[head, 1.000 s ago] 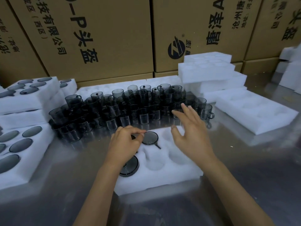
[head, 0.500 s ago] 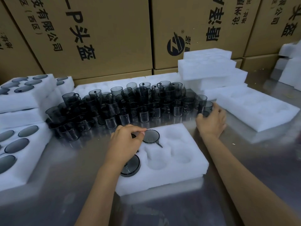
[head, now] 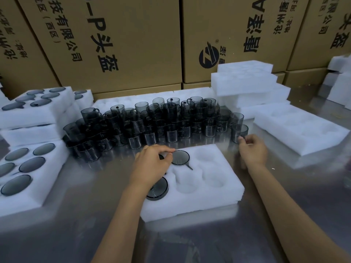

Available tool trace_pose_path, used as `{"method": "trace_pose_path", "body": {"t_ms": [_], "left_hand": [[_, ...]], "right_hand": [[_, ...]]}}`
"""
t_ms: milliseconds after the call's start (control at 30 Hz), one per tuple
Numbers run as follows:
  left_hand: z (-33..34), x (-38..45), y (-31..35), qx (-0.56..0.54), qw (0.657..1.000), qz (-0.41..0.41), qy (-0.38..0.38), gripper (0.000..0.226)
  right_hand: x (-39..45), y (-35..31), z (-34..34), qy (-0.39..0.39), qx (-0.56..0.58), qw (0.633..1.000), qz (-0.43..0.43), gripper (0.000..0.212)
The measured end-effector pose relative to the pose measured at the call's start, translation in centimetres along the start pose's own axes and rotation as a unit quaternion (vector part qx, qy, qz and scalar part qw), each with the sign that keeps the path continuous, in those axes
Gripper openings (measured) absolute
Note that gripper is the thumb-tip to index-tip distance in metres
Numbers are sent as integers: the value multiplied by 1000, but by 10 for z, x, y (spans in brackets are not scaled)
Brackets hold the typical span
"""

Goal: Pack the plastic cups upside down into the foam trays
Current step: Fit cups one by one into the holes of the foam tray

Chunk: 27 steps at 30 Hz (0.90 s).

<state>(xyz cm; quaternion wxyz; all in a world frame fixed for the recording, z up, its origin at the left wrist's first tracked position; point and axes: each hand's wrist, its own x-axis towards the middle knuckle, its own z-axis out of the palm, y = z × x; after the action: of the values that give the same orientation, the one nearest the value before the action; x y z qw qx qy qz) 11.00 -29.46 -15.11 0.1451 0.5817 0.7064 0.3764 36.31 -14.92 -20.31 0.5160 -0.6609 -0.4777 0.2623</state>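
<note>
The left hand (head: 152, 164) is resting curled on the tray (head: 218, 198), fingertips pinching at a seated cup (head: 180, 157). The right hand (head: 252, 149) is gripping a cup (head: 239, 132) at the right end of the cluster (head: 152, 122). Three pockets are lying open; bare table (head: 284, 205) is showing right of the tray.

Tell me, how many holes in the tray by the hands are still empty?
3: two in the foam tray's far and near right holes, one near middle. Cups fill at least two others; the left hand hides the far left hole.
</note>
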Motion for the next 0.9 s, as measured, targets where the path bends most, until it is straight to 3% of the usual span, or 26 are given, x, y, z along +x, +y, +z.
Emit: {"method": "trace_pose_path", "body": {"t_ms": [200, 367, 567, 767, 900], "left_hand": [[1, -2, 2, 14, 1000, 5, 0, 23], [-1, -5, 3, 32, 999, 29, -4, 25], [-2, -14, 14, 53, 976, 150, 149, 38], [-3, -20, 22, 47, 957, 217, 186, 68], [0, -23, 28, 33, 954, 233, 187, 74]], "right_hand": [[-18, -9, -18, -124, 58, 989, 64, 17], [-36, -17, -26, -151, 150, 975, 71, 22], [-66, -56, -27, -161, 200, 952, -166, 10], [-99, -80, -21, -283, 190, 897, -283, 17], [-108, -82, -18, -346, 186, 875, -284, 11]]}}
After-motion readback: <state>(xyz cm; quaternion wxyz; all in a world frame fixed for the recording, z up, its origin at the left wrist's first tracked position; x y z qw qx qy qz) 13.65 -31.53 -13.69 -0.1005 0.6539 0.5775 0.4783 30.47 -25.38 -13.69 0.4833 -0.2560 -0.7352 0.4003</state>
